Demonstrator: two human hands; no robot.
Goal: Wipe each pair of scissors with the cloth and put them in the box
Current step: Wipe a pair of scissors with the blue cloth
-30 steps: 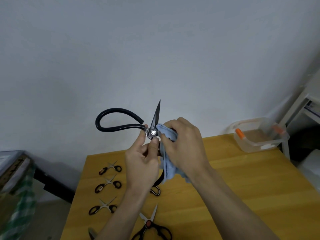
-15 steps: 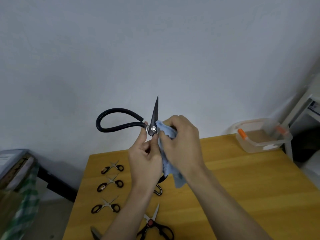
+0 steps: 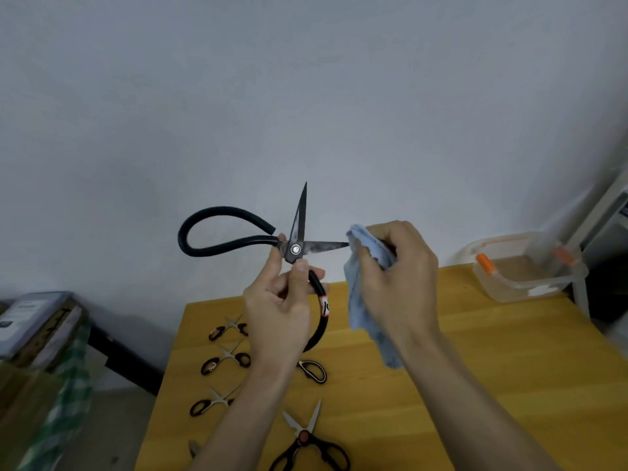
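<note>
**Cloth slides off the blade tip**

Since a moment ago the right hand (image 3: 397, 277) has drawn the cloth away from the pivot, out to the tip of the sideways blade, which now shows bare.

Beneath the hands stands the yellow wooden table (image 3: 492, 362). At its far right corner sits the clear plastic box with orange clips (image 3: 523, 270), well apart from the work. Held up over the table's far edge are the big black loop-handled iron scissors (image 3: 295, 248), spread wide, one blade pointing up, the other toward the right. The left hand (image 3: 282, 311) pinches them at the pivot, thumb on the lower handle. The crumpled pale blue cloth (image 3: 365, 300) is bunched in the curled right fingers, just touching that blade's tip. On the table's left lie three small black-handled scissors (image 3: 224, 360), and nearer, black kitchen scissors with a red pivot (image 3: 306, 440).
</note>
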